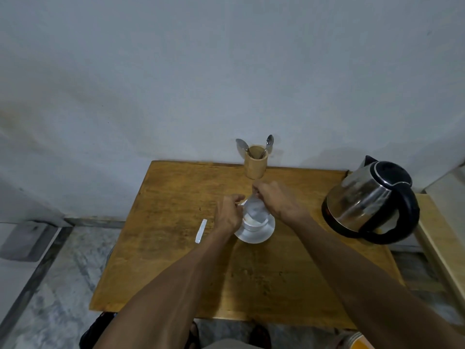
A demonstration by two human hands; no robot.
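A white cup (251,224) stands on a white saucer (261,235) in the middle of the wooden table (176,248). Above the cup both hands hold a small pale packet (254,207), blurred by motion. My left hand (227,214) pinches its left edge, and my right hand (276,200) pinches its top. The packet hangs over the cup's mouth. What is inside the cup is hidden by the packet.
A white sachet stick (201,230) lies on the table left of the saucer. A wooden holder (255,163) with two spoons stands at the back edge by the wall. A steel electric kettle (370,200) with a black handle sits at the right.
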